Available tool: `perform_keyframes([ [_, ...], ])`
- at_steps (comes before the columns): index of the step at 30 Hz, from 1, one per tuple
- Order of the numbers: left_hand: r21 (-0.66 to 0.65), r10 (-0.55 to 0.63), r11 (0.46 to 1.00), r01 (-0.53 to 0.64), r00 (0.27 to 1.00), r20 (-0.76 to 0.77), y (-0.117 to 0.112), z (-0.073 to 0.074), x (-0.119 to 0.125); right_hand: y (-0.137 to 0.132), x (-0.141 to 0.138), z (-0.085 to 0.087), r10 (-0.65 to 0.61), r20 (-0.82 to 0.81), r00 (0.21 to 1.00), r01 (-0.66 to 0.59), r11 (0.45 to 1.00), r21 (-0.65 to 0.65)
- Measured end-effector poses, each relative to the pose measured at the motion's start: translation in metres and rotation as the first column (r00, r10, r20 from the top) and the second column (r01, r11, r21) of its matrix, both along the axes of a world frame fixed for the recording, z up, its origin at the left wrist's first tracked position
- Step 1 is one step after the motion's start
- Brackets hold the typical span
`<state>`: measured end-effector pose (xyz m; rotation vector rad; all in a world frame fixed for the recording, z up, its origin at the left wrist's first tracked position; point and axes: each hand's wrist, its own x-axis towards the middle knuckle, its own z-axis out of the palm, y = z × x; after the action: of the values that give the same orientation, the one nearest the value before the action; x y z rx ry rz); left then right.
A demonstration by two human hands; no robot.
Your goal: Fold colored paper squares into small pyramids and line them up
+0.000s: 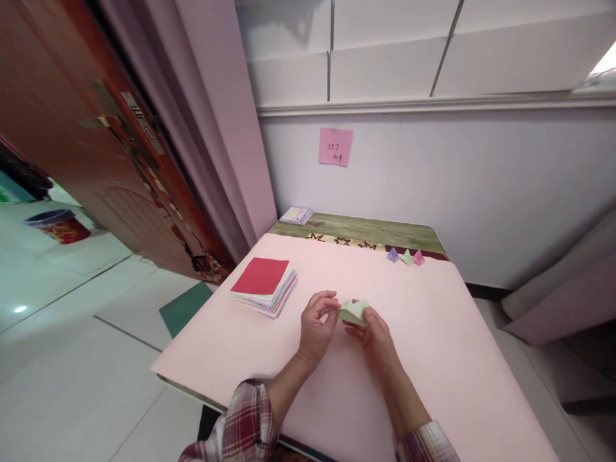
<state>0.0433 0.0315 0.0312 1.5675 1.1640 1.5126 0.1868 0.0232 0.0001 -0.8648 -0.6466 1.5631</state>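
Observation:
A small, partly folded piece of pale green paper (353,310) is held just above the pink table top (433,359) between both hands. My left hand (317,327) pinches its left edge with curled fingers. My right hand (375,337) grips its right side from below, fingers closed on it. A stack of coloured paper squares (264,285) with a red sheet on top lies to the left of my hands. Three small folded paper shapes, purple (393,255), green (407,257) and pink (419,258), stand in a row at the far edge.
A packet of paper (296,215) lies on the wooden strip at the back of the table. A pink sticky note (335,146) is stuck on the wall. An open red door (96,147) and a curtain (226,128) are at the left; a red bucket (60,226) stands on the tiled floor.

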Motion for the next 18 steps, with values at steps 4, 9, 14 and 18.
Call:
perform_keyframes([
  [4,0.168,0.075,0.985,-0.036,0.97,-0.233,-0.002,0.003,-0.001,0.001,0.001,-0.001,0.017,-0.004,1.0,-0.017,1.0,0.0],
  [9,0.346,0.2,0.937,-0.041,0.877,-0.437,-0.005,-0.002,0.001,0.004,0.002,-0.005,-0.033,-0.001,0.999,0.033,0.999,0.029],
  [14,0.337,0.189,0.941,-0.017,0.854,-0.485,-0.01,-0.003,0.004,0.004,0.002,-0.008,-0.079,-0.031,0.996,0.08,0.996,0.028],
  [18,0.268,0.12,0.963,0.01,0.877,-0.465,-0.015,0.001,0.007,0.003,0.003,-0.003,-0.059,-0.001,0.998,0.059,0.998,0.018],
])
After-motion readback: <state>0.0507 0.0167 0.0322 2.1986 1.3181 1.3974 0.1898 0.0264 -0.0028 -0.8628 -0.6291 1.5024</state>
